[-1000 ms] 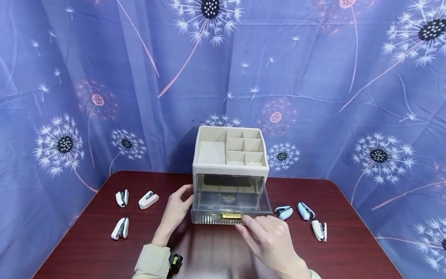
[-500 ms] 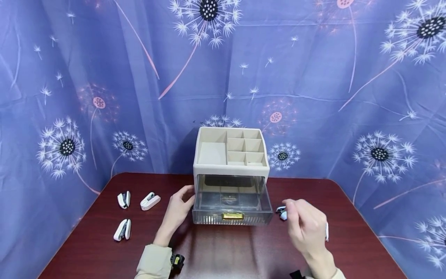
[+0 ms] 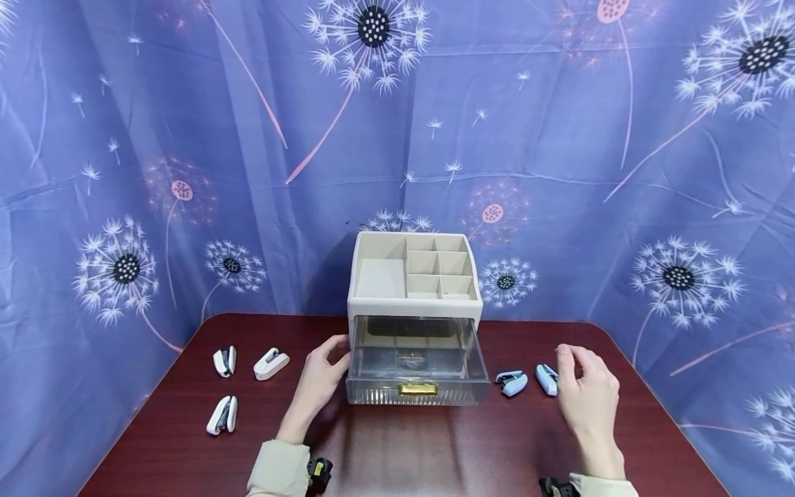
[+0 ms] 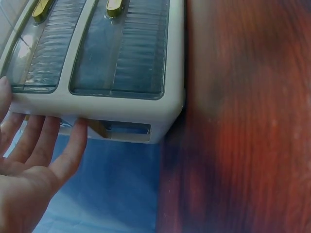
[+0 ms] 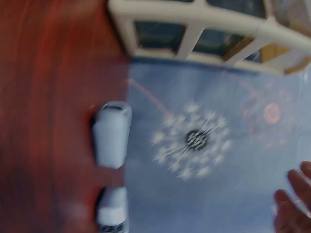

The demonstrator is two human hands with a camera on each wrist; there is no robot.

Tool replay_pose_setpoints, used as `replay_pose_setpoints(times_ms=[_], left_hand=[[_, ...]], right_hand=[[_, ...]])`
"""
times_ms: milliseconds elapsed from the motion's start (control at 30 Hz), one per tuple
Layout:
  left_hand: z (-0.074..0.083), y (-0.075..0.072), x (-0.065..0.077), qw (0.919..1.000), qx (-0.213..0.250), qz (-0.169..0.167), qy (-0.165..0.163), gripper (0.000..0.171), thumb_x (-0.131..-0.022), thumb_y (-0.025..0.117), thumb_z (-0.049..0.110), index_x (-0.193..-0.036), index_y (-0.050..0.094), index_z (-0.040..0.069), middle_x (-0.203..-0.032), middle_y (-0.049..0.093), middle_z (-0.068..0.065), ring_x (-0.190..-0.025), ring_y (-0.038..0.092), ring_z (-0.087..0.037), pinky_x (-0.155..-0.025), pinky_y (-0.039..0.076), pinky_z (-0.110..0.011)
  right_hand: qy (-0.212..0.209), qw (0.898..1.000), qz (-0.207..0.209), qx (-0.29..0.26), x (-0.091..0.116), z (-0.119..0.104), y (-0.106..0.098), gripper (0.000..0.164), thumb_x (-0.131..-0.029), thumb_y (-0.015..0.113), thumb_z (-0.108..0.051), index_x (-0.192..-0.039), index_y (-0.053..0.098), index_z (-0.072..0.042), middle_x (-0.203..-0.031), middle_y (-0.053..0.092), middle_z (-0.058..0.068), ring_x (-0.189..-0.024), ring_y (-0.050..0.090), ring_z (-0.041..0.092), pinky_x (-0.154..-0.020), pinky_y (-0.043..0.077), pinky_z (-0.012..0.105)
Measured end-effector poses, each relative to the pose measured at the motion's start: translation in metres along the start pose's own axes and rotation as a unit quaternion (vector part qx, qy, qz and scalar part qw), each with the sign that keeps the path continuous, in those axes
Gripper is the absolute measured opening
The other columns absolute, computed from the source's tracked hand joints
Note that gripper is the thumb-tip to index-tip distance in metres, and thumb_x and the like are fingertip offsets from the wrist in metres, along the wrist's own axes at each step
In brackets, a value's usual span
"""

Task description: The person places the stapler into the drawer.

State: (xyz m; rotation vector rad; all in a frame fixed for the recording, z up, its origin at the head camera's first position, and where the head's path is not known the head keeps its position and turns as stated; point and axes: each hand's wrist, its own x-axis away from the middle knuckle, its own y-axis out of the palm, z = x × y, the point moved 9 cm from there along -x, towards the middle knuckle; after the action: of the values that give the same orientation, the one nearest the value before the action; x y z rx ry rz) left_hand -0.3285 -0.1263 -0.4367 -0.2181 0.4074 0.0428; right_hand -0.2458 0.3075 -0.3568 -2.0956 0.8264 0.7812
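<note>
A white desktop organizer (image 3: 413, 306) stands at the table's back. Its clear upper drawer (image 3: 381, 395) with a gold handle (image 3: 418, 389) is pulled out. My left hand (image 3: 317, 383) rests its fingers against the organizer's left side; the left wrist view shows those fingers (image 4: 41, 141) fairly straight along the side wall. Over the table's right side hovers my right hand (image 3: 590, 397), loosely bent and holding nothing. Just left of it lie two light-blue staplers, one nearer (image 3: 546, 379) and one beside the drawer (image 3: 513, 384). The white stapler seen earlier there is hidden by the hand.
On the left of the dark red table (image 3: 397, 455) lie three pale staplers: one at the back (image 3: 225, 361), one closer to the organizer (image 3: 270, 364) and one in front (image 3: 222, 415). A blue dandelion-print curtain (image 3: 298, 241) hangs right behind the table.
My right hand has let go of the drawer handle and moved right, past the blue staplers. The left hand stays at the organizer's side, and the drawer stays pulled out.
</note>
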Motion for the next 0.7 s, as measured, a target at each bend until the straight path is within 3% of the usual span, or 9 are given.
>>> replay_pose_setpoints(times_ms=[167, 300, 433, 533, 700], left_hand=[[0.001, 0.0, 0.001, 1.0, -0.001, 0.002, 0.008, 0.023, -0.089, 0.069, 0.003, -0.112, 0.068, 0.004, -0.103, 0.07, -0.008, -0.095, 0.065, -0.015, -0.082, 0.05, -0.025], [0.002, 0.001, -0.001, 0.9998, -0.006, 0.0, 0.021, 0.024, -0.089, 0.069, 0.002, -0.113, 0.067, 0.002, -0.102, 0.07, -0.01, -0.094, 0.065, -0.017, -0.082, 0.051, -0.027], [0.0, 0.002, 0.0, 0.9999, -0.005, 0.0, 0.012, 0.025, -0.089, 0.069, 0.002, -0.114, 0.067, 0.003, -0.103, 0.07, -0.008, -0.094, 0.065, -0.017, -0.081, 0.051, -0.026], [0.0, 0.001, 0.001, 1.0, 0.0, 0.001, 0.008, 0.025, -0.089, 0.069, 0.003, -0.114, 0.068, 0.004, -0.104, 0.07, -0.008, -0.095, 0.065, -0.017, -0.081, 0.051, -0.026], [0.001, -0.001, 0.001, 1.0, 0.005, 0.0, 0.009, 0.024, -0.089, 0.069, 0.005, -0.114, 0.068, 0.004, -0.105, 0.07, -0.008, -0.096, 0.064, -0.017, -0.083, 0.05, -0.027]], right_hand=[[0.059, 0.993, -0.095, 0.03, 0.005, 0.039, 0.015, 0.024, -0.096, 0.056, -0.018, -0.107, 0.068, 0.0, -0.106, 0.064, 0.022, -0.103, 0.055, 0.042, -0.087, 0.037, 0.054], [0.085, 0.99, -0.103, 0.053, 0.012, 0.068, 0.015, 0.022, -0.093, 0.059, -0.014, -0.107, 0.066, 0.001, -0.108, 0.061, 0.026, -0.104, 0.051, 0.047, -0.087, 0.034, 0.057], [0.127, 0.983, -0.114, 0.073, 0.018, 0.095, 0.011, 0.025, -0.091, 0.06, -0.014, -0.111, 0.064, 0.001, -0.113, 0.058, 0.028, -0.108, 0.048, 0.049, -0.09, 0.033, 0.058], [0.167, 0.968, -0.165, 0.093, 0.024, 0.113, 0.013, 0.036, -0.092, 0.061, -0.02, -0.121, 0.058, 0.002, -0.117, 0.055, 0.031, -0.11, 0.047, 0.051, -0.088, 0.035, 0.061], [0.196, 0.927, -0.293, 0.128, 0.037, 0.133, 0.027, 0.069, -0.091, 0.065, -0.04, -0.132, 0.042, 0.011, -0.122, 0.047, 0.041, -0.11, 0.045, 0.058, -0.086, 0.039, 0.065]])
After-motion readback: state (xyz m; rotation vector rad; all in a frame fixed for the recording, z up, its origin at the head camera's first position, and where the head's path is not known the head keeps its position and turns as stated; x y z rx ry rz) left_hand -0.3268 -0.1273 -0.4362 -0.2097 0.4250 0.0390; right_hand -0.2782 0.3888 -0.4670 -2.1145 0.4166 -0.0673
